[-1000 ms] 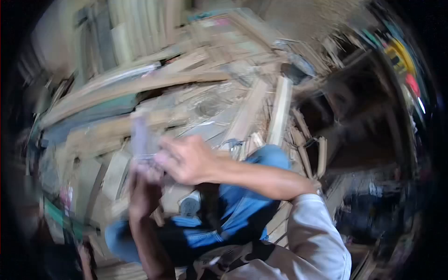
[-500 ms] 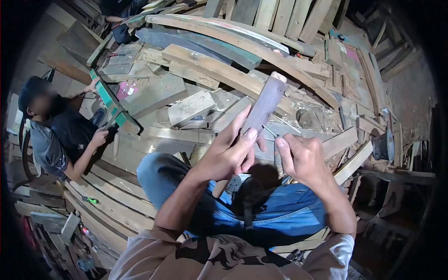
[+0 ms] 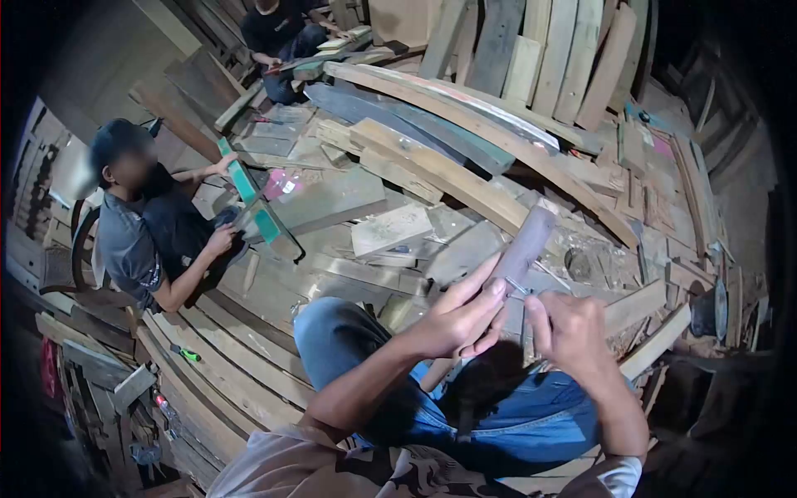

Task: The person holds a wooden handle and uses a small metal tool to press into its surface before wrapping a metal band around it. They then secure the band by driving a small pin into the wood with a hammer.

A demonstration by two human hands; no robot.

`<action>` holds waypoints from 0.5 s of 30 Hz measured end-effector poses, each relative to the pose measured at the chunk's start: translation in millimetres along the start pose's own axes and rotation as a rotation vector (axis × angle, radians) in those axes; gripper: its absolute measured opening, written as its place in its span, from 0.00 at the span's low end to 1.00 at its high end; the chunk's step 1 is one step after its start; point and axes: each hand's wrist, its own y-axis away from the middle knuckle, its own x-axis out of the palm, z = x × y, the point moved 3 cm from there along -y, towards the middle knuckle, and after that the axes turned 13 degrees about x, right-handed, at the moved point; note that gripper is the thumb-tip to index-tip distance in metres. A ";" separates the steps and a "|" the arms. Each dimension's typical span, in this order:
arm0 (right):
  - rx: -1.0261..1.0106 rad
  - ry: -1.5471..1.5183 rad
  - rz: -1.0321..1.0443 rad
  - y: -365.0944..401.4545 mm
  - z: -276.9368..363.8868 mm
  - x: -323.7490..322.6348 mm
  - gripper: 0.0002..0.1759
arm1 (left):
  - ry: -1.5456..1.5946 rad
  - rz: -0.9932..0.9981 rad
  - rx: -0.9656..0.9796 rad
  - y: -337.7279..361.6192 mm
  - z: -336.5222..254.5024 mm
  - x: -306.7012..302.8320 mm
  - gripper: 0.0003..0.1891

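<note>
My left hand is closed round the lower part of a short dark purplish-brown wooden piece, which slants up and away from me. Beside it, my right hand pinches a thin metal rod between thumb and fingers. The rod's far end meets the side of the wood near my left fingertips in this view. Both hands are raised over my lap, above my jeans.
Long curved beams and wood blocks cover the floor ahead. At left a seated person holds a green-sided saw-like tool. Another person works at the back. A slatted bench lies lower left, with a green-handled tool.
The view has swung to the left and up, so the surroundings sit further right and lower. My right hand has brought the rod's end closer to the wooden piece.
</note>
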 end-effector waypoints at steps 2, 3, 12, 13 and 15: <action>0.020 0.033 0.001 -2.5 -3.0 -4.7 0.17 | 0.006 0.047 0.043 -1.3 0.2 -2.5 0.31; 0.052 0.079 0.008 -2.9 -3.7 -6.0 0.17 | -0.004 0.041 0.054 -0.6 -0.5 -2.7 0.31; 0.098 0.032 0.023 -0.2 -1.4 -11.3 0.17 | -0.084 0.051 0.133 3.3 1.0 1.0 0.31; 0.091 0.033 0.021 0.3 -0.8 -10.1 0.17 | -0.086 0.049 0.140 3.4 0.9 1.7 0.31; 0.093 0.004 0.021 0.2 -1.2 -6.4 0.16 | -0.095 -0.028 0.096 3.6 1.6 1.6 0.30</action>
